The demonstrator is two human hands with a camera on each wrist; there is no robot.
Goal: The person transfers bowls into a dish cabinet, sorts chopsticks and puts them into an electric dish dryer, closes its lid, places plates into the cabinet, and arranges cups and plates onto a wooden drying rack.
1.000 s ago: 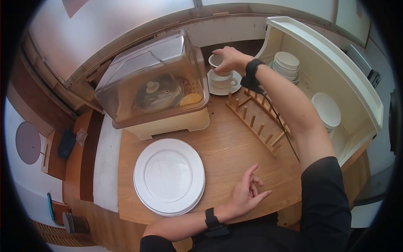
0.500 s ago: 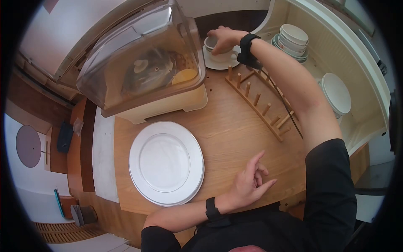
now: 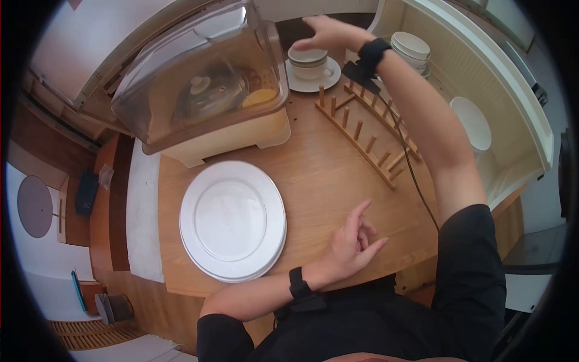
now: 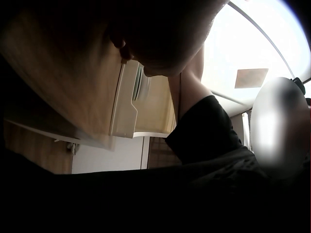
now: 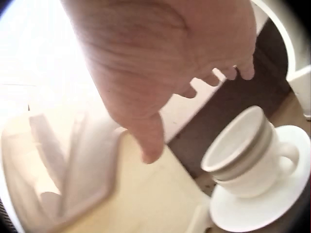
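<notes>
Stacked white cups (image 3: 309, 65) stand on a white saucer (image 3: 330, 83) at the back of the table. My right hand (image 3: 330, 34) is just above the cups with nothing in it. In the right wrist view its thumb and fingers are spread, apart from the stacked cups (image 5: 248, 155). My left hand (image 3: 351, 244) hovers near the table's front edge, fingers loosely bent, holding nothing. To its left lies a stack of large white plates (image 3: 232, 220). The left wrist view is mostly dark, with the left hand (image 4: 160, 39) in shadow.
A wooden peg rack (image 3: 365, 136) stands mid-right, a cable across it. Behind the plates is a dish box (image 3: 223, 130) with a clear brown lid. At right, an open cream cabinet (image 3: 512, 130) holds stacked bowls (image 3: 411, 48) and white dishes (image 3: 471, 123).
My right hand has let go of the upper cup and lifted off it, its fingers now spread. The cup stays on the stack. My left hand keeps its pose; the head view has shifted.
</notes>
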